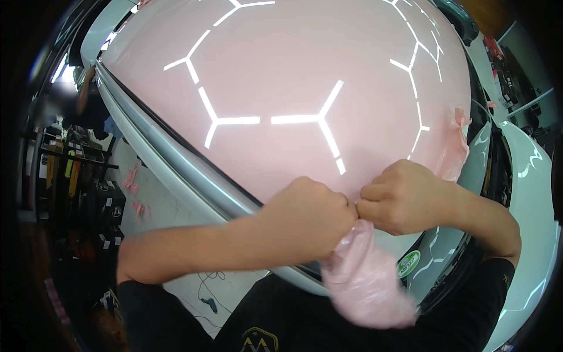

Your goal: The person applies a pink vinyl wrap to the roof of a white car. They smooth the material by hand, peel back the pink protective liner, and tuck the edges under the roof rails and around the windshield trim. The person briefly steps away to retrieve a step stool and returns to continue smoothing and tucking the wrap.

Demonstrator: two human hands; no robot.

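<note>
A broad glossy pink film [264, 70] covers a curved car panel, with ceiling lights reflected on it and a silver trim [164, 158] along its left edge. At the panel's lower edge, my left hand [308, 214] is closed on the film, knuckles up. My right hand [404, 196] is closed on it too, just beside the left, fingers nearly meeting. A crumpled length of the pink film [366, 281] hangs below both hands in front of my body. Another loose, wrinkled flap [454, 146] lies at the panel's right edge. My fingertips are partly hidden.
Another person [88, 97] is at the far upper left beside the car, a hand at the trim. Pink scraps [132, 179] and a corded tool [209, 305] lie on the floor [152, 205]. Racks and black boxes [108, 199] stand at left. White bodywork [531, 193] is at right.
</note>
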